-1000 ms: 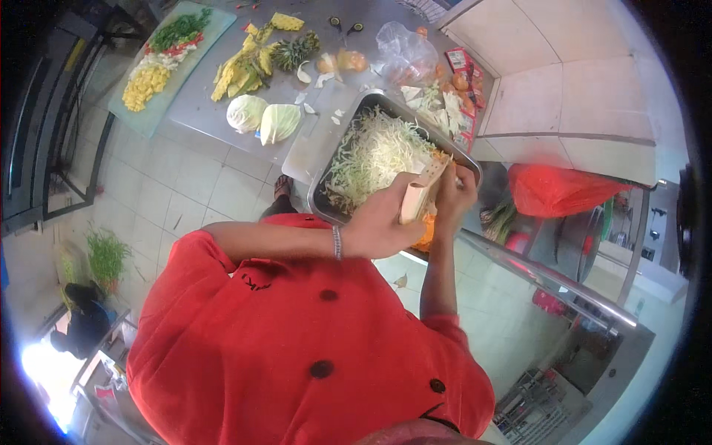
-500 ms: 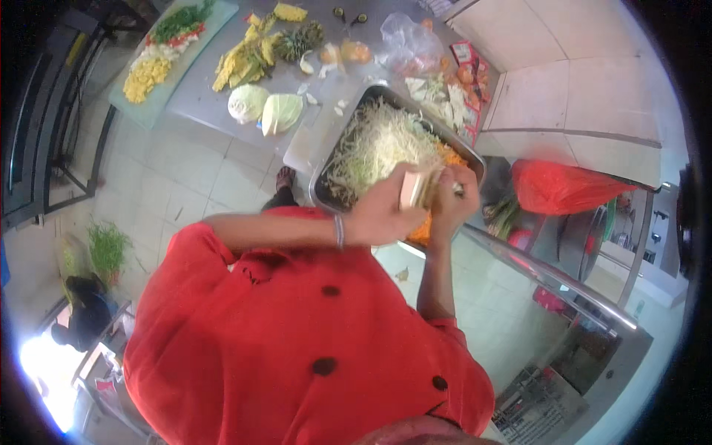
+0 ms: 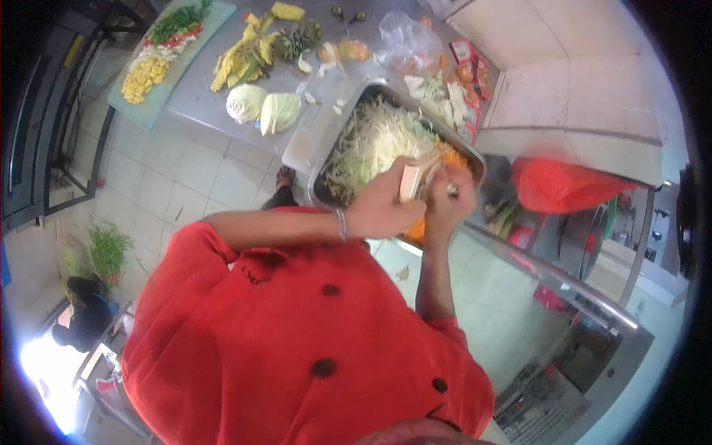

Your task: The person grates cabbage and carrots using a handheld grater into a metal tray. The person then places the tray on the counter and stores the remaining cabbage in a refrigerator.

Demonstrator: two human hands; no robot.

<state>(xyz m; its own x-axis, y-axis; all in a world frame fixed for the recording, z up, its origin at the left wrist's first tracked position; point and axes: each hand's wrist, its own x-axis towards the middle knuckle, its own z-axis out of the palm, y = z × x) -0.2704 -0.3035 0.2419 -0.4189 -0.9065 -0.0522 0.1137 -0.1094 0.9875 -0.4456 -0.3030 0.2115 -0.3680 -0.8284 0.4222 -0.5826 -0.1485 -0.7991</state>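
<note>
Over the near right part of a deep steel tray (image 3: 319,184), my left hand (image 3: 382,209) is closed around a flat, pale wooden-edged tool (image 3: 410,183), which looks like a hand grater or slicer. My right hand (image 3: 451,199), fingers curled, presses against the tool's other side; what it holds is hidden and slightly blurred. Pale shredded cabbage (image 3: 378,144) heaps in the tray. Orange shreds, apparently carrot (image 3: 454,157), lie along its right side and below my hands.
Two pale cabbage pieces (image 3: 280,113) sit left of the tray. Farther back are pineapple peelings (image 3: 248,59), scissors (image 3: 348,18) and a clear plastic bag (image 3: 408,44). A green cutting board (image 3: 178,70) bears chopped food. A red bag (image 3: 567,185) is at right, above a metal rail (image 3: 564,285).
My right hand has shifted slightly along the tool, down and toward me. My left hand and the tool have tilted only a little; the tray stays put.
</note>
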